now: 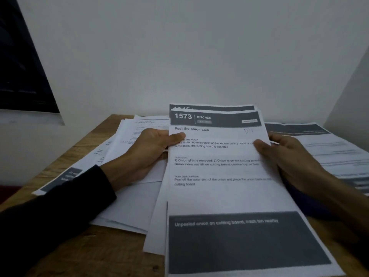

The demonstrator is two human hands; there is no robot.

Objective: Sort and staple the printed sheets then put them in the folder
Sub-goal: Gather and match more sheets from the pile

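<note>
I hold a small stack of printed sheets [217,172] above the wooden table [95,252]. The top sheet is headed "1573 KITCHEN, Peel the onion skin", with a dark band at its foot. Another sheet's dark header peeks out behind its top edge. My left hand [147,154] grips the stack's left edge, thumb on the top page. My right hand [289,158] grips the right edge, thumb over the text. No stapler or folder is in view.
Loose printed sheets [127,204] lie fanned over the table's left and middle. More printed sheets [327,148] lie at the right. A pale wall rises just behind the table, and a dark window [20,66] is at the upper left.
</note>
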